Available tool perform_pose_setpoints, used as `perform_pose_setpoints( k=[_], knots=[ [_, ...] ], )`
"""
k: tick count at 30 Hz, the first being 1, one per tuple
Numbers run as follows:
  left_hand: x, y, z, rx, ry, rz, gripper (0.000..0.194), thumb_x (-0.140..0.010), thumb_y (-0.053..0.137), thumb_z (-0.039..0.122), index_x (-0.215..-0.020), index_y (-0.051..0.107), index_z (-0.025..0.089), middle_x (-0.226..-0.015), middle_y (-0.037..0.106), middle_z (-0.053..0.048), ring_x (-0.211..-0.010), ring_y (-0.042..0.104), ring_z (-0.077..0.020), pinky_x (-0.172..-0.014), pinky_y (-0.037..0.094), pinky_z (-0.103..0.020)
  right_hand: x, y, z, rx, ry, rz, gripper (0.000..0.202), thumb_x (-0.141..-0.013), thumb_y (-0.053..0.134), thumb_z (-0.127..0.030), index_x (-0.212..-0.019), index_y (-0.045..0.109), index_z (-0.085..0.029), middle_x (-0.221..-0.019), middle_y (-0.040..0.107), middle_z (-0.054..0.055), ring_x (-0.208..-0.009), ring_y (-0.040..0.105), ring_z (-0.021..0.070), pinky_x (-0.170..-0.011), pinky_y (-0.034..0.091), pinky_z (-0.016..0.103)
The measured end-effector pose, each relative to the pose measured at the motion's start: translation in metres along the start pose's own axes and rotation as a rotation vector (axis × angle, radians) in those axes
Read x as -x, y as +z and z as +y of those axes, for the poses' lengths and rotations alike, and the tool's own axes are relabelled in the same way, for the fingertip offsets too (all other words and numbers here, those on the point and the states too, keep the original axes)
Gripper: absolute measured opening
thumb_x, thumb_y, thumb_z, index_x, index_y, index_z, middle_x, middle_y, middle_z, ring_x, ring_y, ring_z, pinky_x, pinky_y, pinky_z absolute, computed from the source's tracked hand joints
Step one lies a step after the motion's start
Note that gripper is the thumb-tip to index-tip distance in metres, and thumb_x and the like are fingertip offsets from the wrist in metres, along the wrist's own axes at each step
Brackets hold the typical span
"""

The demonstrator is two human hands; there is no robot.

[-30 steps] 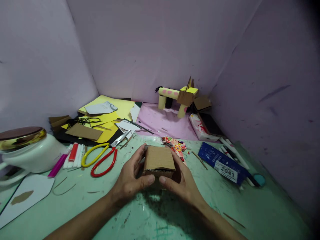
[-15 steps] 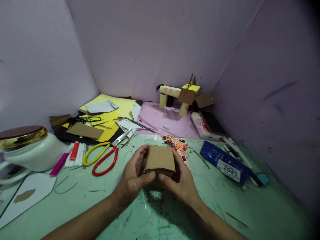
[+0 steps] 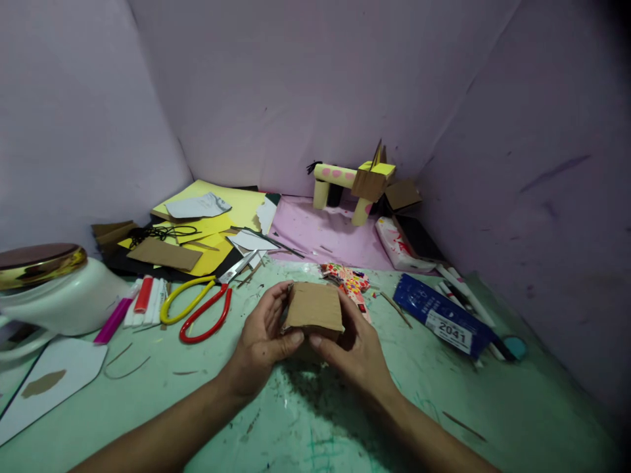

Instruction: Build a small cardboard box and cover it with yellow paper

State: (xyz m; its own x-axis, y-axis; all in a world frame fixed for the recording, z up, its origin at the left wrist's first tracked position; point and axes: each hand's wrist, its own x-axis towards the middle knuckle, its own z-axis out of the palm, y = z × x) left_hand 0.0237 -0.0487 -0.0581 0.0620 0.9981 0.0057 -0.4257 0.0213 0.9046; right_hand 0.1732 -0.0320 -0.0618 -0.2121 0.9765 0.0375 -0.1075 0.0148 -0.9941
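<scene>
Thumbs of left hand (image 3: 259, 345) and right hand (image 3: 359, 348) have shifted slightly toward the top edge of the cardboard box (image 3: 314, 306). Both grip the box between them. Apparent step: pressing the edge; next move likely requires even pressure.

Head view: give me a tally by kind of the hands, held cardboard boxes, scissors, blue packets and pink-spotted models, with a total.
Hands, left hand and right hand: 2
Held cardboard box: 1
Scissors: 1
Blue packet: 1
Pink-spotted model: 1
Total: 6
</scene>
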Motion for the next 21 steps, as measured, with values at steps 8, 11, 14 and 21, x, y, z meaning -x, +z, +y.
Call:
perform_pose_setpoints(
  k=[8,11,14,21],
  knots=[
    [0.000,0.000,0.002,-0.017,-0.013,-0.015,0.071,-0.063,0.080,0.026,-0.124,0.045,0.019,-0.128,0.056,-0.010,-0.125,0.046,-0.0304,-0.104,0.038,-0.036,-0.001,-0.010,0.002,-0.069,-0.066,-0.100,0.067,-0.069,0.070,-0.027,-0.132,0.048,-0.021,-0.132,0.057,0.009,-0.122,0.052,0.0284,-0.100,0.044,0.041],
    [-0.001,-0.002,0.001,-0.014,-0.008,-0.039,0.071,-0.063,0.080,0.027,-0.124,0.045,0.020,-0.128,0.056,-0.010,-0.125,0.046,-0.0315,-0.103,0.038,-0.038,-0.001,-0.012,0.003,-0.067,-0.097,-0.121,0.061,-0.069,0.070,-0.023,-0.128,0.052,-0.022,-0.126,0.061,0.006,-0.117,0.056,0.0265,-0.097,0.046,0.039],
    [0.000,-0.004,0.000,-0.012,-0.012,-0.055,0.071,-0.063,0.080,0.027,-0.125,0.045,0.021,-0.131,0.055,-0.010,-0.126,0.045,-0.0328,-0.104,0.037,-0.040,-0.002,-0.014,0.003,-0.051,-0.095,-0.101,0.064,-0.067,0.073,-0.024,-0.128,0.053,-0.021,-0.126,0.061,0.007,-0.117,0.055,0.0266,-0.095,0.047,0.038],
    [-0.003,-0.005,0.000,-0.052,-0.020,-0.099,0.072,-0.062,0.081,0.026,-0.124,0.044,0.022,-0.129,0.055,-0.009,-0.126,0.046,-0.0307,-0.103,0.039,-0.037,-0.002,-0.019,0.000,-0.019,-0.079,-0.096,0.063,-0.066,0.076,-0.027,-0.125,0.056,-0.022,-0.119,0.065,0.007,-0.110,0.059,0.0276,-0.083,0.053,0.036]
  ],
)
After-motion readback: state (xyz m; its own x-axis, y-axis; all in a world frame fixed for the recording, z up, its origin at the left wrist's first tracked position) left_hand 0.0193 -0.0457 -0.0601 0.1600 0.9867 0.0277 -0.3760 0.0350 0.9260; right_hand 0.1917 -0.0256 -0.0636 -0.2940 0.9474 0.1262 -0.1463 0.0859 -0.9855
